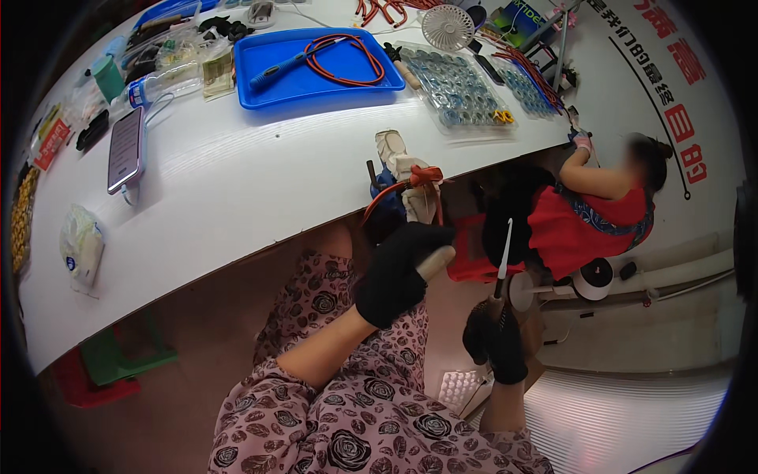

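Observation:
My left hand (399, 272), in a black glove with a pale bare or covered thumb, is closed just below a clamp (384, 180) at the table edge. What lies in its fingers is hidden. The clamp is wrapped in whitish cloth and has blue parts. An orange-brown cord (379, 201) is knotted over it, and one strand drops toward my left hand. Lower right, my right hand (496, 344), also black-gloved, grips a hook tool (504, 265) by its dark handle. Its pale shaft points up, hooked at the tip, apart from the cord.
On the white table (237, 174) are a blue tray (268, 96) with a blue-handled tool and cord, a phone (126, 150), a tissue pack (81, 249), and a clear compartment box (454, 87). A small fan (448, 28) stands behind. Another person (588, 213) works at right.

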A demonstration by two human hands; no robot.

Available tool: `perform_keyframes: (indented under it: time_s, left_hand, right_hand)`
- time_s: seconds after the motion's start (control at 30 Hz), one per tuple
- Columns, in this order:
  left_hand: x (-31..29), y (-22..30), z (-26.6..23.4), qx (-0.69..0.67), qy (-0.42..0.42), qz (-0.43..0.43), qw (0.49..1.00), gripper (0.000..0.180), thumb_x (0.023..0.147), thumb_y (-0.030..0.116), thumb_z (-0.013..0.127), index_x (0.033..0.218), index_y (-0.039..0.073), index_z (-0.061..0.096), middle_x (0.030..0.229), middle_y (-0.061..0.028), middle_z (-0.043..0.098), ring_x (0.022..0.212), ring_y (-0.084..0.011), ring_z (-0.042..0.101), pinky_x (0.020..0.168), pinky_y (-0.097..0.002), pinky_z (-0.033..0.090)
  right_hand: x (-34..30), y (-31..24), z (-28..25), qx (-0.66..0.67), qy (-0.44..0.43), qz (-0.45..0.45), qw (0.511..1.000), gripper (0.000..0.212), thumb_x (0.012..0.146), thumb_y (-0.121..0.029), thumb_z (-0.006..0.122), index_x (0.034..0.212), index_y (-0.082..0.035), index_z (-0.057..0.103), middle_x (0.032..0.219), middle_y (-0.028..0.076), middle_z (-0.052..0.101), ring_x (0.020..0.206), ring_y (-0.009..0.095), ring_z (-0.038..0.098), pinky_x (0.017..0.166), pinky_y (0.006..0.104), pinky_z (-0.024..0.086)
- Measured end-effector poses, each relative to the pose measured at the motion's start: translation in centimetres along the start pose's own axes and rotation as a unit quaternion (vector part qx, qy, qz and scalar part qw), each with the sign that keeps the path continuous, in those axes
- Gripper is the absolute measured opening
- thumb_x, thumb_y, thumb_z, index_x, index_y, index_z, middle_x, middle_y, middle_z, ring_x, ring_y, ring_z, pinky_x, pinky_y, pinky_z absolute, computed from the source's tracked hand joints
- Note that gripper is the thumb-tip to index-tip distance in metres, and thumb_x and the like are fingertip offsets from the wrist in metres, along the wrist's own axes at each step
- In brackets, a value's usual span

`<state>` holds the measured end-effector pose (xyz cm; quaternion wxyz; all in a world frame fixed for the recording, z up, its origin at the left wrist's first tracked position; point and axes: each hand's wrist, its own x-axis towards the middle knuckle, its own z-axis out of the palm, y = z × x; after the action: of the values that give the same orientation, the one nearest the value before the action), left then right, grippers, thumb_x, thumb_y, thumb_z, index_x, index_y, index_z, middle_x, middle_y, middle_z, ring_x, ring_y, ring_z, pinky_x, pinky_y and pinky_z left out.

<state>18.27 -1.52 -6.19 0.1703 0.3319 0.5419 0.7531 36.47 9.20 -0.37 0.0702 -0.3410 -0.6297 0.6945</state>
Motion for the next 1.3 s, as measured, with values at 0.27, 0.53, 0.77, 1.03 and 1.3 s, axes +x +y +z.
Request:
perform_keyframes:
  time_s: [0.27, 0.53, 0.77, 1.03, 1.3]
  left_hand:
    - [-0.3, 1.2, -2.4, -0.214, 0.073, -0.164, 0.96, 0.05, 0.087, 0.019, 0.061, 0.129, 0.001, 0.043, 0.114, -0.0059, 0.052, 0.103, -0.0129, 0.05, 0.088, -0.0275, 0.04]
    - [-2.1, 1.8, -2.2, -0.149, -0.06, -0.229, 0.96, 0.033, 0.091, 0.026, 0.054, 0.116, 0.005, 0.051, 0.079, -0.0031, 0.062, 0.058, -0.0081, 0.055, 0.054, -0.0247, 0.044]
    - [-4.2, -1.3, -0.7, 0.089, -0.012, -0.101, 0.991, 0.025, 0.09, 0.025, 0.054, 0.104, 0.004, 0.055, 0.083, -0.0107, 0.063, 0.066, -0.0195, 0.06, 0.059, -0.033, 0.046]
    - [-3.7, -1.7, -0.4, 0.141, 0.012, 0.096, 0.985, 0.027, 0.087, 0.015, 0.057, 0.112, 0.005, 0.056, 0.104, -0.015, 0.06, 0.084, -0.0282, 0.061, 0.075, -0.0346, 0.049]
    - [1.0, -1.3, -1.7, 0.441, -0.081, 0.359, 0.818, 0.037, 0.07, 0.011, 0.06, 0.107, 0.01, 0.057, 0.111, -0.01, 0.055, 0.091, -0.0214, 0.057, 0.074, -0.0323, 0.048]
  right_hand:
    - [1.6, -1.7, 2.4, -0.163, -0.034, 0.07, 0.984, 0.025, 0.086, -0.011, 0.055, 0.109, -0.006, 0.048, 0.064, 0.001, 0.052, 0.044, 0.006, 0.047, 0.036, 0.0209, 0.035]
    - [1.1, -1.1, 1.2, 0.068, -0.163, 0.151, 0.973, 0.029, 0.086, -0.015, 0.057, 0.11, -0.003, 0.047, 0.061, 0.001, 0.048, 0.039, 0.006, 0.041, 0.034, 0.0193, 0.033]
    - [1.2, 0.0, 0.7, 0.168, -0.191, 0.229, 0.94, 0.025, 0.086, -0.014, 0.055, 0.103, 0.002, 0.046, 0.06, 0.002, 0.047, 0.037, 0.007, 0.042, 0.031, 0.0189, 0.032]
    - [-2.5, 7.0, 0.1, 0.285, -0.156, 0.3, 0.897, 0.017, 0.095, -0.026, 0.044, 0.086, -0.012, 0.047, 0.049, -0.004, 0.038, 0.032, 0.008, 0.036, 0.027, 0.0201, 0.025]
    - [-9.1, 7.7, -5.4, 0.285, -0.056, 0.339, 0.895, 0.029, 0.095, -0.034, 0.043, 0.08, -0.01, 0.045, 0.049, -0.004, 0.032, 0.03, 0.009, 0.029, 0.028, 0.0225, 0.025]
